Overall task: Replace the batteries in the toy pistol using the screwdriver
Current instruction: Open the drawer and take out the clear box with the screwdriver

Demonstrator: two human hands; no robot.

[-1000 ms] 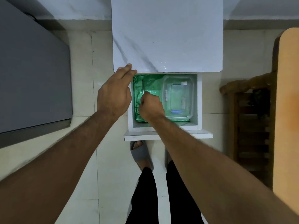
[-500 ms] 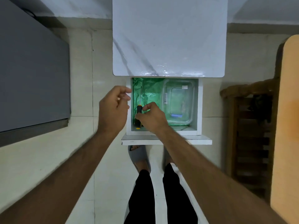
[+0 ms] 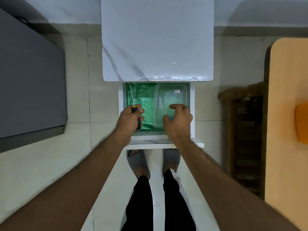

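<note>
The screwdriver [image 3: 135, 112] has passed from the right hand to the left hand [image 3: 129, 120], which grips it centre-frame over the open drawer [image 3: 121, 104]; the right hand [image 3: 179, 121], fingers spread and empty, now reaches for the clear container [image 3: 171, 97]. No pistol is visible.

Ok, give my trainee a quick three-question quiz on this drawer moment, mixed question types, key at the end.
1. True or false: the left hand grips the screwdriver.
2. Multiple choice: the right hand reaches over which item? A) the clear plastic container B) a toy pistol C) a battery pack
3. Fill in: the open drawer is lined with ______ foil.

Key: 1 true; 2 A; 3 green.
</note>
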